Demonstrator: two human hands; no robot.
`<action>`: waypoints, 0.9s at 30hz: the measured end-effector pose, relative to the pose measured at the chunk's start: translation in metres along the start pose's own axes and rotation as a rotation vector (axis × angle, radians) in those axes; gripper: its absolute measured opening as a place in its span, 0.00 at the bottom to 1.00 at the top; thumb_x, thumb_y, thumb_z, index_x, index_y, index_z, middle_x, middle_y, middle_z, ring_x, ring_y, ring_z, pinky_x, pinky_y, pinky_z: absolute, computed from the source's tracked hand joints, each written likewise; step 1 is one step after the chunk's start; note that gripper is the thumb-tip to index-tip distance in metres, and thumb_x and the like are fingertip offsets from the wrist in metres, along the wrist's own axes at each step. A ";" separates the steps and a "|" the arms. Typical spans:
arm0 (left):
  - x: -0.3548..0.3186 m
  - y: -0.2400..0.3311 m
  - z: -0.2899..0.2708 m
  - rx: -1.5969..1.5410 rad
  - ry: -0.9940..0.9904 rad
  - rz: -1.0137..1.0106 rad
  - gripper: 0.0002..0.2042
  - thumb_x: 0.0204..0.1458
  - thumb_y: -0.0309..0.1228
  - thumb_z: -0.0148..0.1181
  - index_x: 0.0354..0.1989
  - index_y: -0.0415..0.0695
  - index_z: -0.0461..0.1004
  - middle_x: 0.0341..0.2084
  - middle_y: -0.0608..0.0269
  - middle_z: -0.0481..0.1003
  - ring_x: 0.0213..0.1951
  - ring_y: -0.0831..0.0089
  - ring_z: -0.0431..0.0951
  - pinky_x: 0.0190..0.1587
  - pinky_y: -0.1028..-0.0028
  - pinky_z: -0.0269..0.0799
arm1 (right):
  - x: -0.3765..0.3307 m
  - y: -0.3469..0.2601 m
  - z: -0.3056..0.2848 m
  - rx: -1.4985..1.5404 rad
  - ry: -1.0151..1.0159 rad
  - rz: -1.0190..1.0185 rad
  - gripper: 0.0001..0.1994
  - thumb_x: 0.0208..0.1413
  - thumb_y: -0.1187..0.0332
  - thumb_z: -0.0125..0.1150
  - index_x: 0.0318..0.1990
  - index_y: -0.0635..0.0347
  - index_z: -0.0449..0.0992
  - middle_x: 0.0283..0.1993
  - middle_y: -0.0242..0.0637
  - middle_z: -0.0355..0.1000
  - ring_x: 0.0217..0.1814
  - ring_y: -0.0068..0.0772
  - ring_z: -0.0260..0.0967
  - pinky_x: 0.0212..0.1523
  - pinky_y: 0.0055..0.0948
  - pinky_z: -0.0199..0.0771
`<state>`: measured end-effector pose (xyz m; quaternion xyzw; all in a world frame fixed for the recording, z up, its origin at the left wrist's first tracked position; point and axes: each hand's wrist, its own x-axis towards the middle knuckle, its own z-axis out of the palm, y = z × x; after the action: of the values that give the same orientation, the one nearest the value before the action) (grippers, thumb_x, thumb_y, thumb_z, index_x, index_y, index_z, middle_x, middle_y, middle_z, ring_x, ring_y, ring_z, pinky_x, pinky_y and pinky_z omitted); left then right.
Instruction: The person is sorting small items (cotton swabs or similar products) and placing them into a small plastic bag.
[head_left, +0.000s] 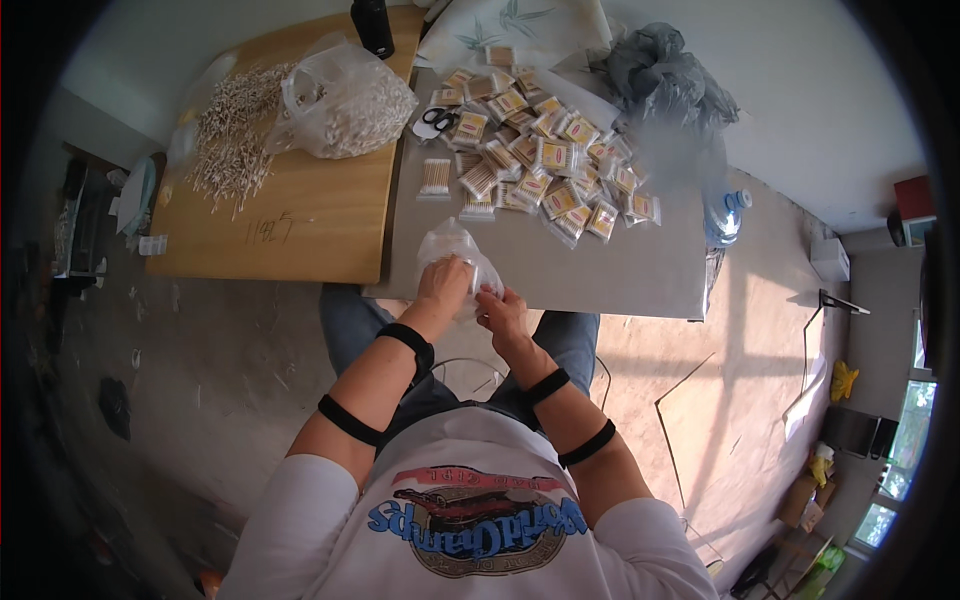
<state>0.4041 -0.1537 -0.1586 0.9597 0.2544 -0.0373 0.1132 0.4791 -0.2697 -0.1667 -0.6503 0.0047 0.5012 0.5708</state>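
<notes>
A clear plastic bag (446, 240) is at the front edge of the grey table, just before my body. My left hand (447, 283) is closed on its left side, with the fingertips partly hidden by the crumpled film. On the bag's lower right edge, my right hand (503, 312) pinches the film between thumb and fingers. What the bag contains is hard to make out. Just beyond it lie small clear packs of cotton swabs (478, 207), and one single pack (435, 177) lies apart to the left.
A large heap of swab packs (555, 155) covers the back of the grey table (620, 275). Black-handled scissors (437, 121) lie beside it. On the wooden board (300, 250) at left are loose cotton swabs (235, 130), a filled bag (345, 100) and a black bottle (373, 27). Grey plastic (655, 70) sits back right.
</notes>
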 end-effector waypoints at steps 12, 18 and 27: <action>0.004 -0.008 -0.003 -0.230 -0.109 -0.100 0.08 0.44 0.29 0.56 0.34 0.44 0.75 0.30 0.49 0.76 0.34 0.53 0.77 0.35 0.62 0.74 | -0.028 -0.010 0.009 -0.278 -0.117 -0.351 0.13 0.54 0.63 0.60 0.38 0.66 0.69 0.28 0.30 0.66 0.30 0.19 0.62 0.29 0.23 0.65; 0.001 -0.020 -0.009 -0.373 -0.239 -0.281 0.09 0.46 0.30 0.55 0.36 0.44 0.73 0.31 0.48 0.76 0.34 0.51 0.76 0.38 0.60 0.71 | -0.011 0.006 -0.013 0.071 -0.060 -0.044 0.23 0.59 0.51 0.50 0.39 0.68 0.71 0.31 0.35 0.70 0.30 0.24 0.67 0.32 0.25 0.70; 0.009 0.000 -0.025 -0.445 0.018 -0.407 0.13 0.43 0.29 0.58 0.38 0.39 0.73 0.38 0.47 0.74 0.41 0.50 0.73 0.43 0.61 0.69 | 0.054 0.053 0.000 -0.210 0.070 -0.266 0.15 0.53 0.63 0.57 0.42 0.65 0.75 0.34 0.40 0.74 0.29 0.31 0.74 0.31 0.28 0.74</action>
<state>0.4119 -0.1439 -0.1359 0.8409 0.4445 0.0059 0.3087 0.4754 -0.2577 -0.2410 -0.7182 -0.1140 0.3960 0.5607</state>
